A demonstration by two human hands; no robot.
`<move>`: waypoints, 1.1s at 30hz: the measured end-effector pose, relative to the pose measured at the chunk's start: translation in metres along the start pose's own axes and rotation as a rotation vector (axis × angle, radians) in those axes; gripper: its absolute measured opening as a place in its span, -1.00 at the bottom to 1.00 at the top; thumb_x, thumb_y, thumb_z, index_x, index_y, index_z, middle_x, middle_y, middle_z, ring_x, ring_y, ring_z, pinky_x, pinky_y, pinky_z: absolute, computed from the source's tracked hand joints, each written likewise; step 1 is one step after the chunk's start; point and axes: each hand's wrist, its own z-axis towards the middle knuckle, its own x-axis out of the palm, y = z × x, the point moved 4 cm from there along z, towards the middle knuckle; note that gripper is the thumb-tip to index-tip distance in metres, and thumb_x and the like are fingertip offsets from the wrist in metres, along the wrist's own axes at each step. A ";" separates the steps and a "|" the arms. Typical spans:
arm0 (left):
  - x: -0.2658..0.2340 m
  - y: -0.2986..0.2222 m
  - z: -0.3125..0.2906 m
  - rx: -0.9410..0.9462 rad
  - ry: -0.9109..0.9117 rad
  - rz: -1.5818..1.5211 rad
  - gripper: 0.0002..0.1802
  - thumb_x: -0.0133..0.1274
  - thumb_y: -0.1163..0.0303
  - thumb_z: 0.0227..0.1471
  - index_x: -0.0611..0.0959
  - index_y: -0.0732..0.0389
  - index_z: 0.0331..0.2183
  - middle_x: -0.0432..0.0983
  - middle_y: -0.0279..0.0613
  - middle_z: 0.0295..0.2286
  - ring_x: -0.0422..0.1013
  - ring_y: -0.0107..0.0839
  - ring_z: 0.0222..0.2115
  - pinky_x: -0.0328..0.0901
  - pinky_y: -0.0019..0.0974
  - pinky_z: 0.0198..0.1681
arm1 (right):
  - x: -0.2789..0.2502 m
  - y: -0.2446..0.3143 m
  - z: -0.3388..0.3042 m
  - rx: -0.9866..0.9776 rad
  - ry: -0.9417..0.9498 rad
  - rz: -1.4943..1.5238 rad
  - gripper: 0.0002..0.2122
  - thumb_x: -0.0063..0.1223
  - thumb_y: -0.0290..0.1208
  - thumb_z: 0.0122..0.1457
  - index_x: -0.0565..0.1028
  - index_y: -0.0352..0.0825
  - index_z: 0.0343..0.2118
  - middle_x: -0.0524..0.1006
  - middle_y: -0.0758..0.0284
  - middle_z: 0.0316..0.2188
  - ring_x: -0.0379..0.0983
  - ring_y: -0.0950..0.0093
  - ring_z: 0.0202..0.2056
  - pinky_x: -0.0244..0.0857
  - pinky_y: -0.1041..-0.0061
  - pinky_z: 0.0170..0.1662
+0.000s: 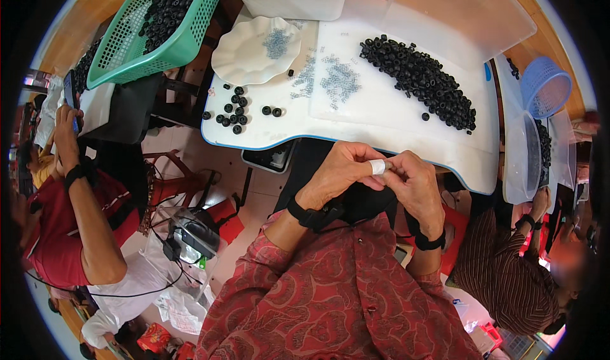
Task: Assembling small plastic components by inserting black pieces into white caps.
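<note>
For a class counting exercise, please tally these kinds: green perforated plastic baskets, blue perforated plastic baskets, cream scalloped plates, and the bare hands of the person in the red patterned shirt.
Green perforated plastic basket: 1
Blue perforated plastic basket: 1
Cream scalloped plate: 1
Bare hands, left hand and right hand: 2
Total: 5

On the table, a dish lies left of the heaped parts.

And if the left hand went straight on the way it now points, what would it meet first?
The left hand would probably meet the bare right hand at once; whether they touch is unclear.
</note>
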 end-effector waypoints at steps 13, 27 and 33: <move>0.003 -0.001 -0.002 0.081 -0.052 0.053 -0.75 -0.06 0.52 0.17 0.55 0.45 -0.14 0.55 -0.03 -0.33 0.54 -0.37 -0.41 0.50 -0.38 -0.31 | 0.005 -0.010 -0.005 0.029 -0.236 0.155 -0.87 0.17 -0.61 0.03 0.46 -0.41 -0.36 0.50 0.23 -0.47 0.49 0.42 -0.46 0.35 0.51 -0.39; 0.010 -0.016 -0.007 0.254 0.000 -0.189 -0.71 -0.04 0.49 0.17 0.54 0.39 -0.08 0.52 -0.18 -0.33 0.46 -0.50 -0.40 0.44 -0.43 -0.31 | 0.029 0.017 -0.001 0.090 -0.221 0.620 -0.73 -0.06 -0.41 0.28 0.34 -0.52 -0.08 0.44 0.36 -0.45 0.34 0.67 -0.44 0.30 0.66 -0.35; 0.019 -0.018 -0.014 0.324 -0.060 -0.116 -0.71 -0.07 0.58 0.14 0.56 0.34 -0.08 0.46 -0.34 -0.36 0.39 -0.59 -0.37 0.35 -0.50 -0.25 | 0.032 0.029 0.001 -0.004 -0.275 0.401 -0.53 0.07 -0.30 0.20 0.24 -0.53 0.03 0.45 0.26 -0.39 0.35 0.60 -0.41 0.27 0.60 -0.37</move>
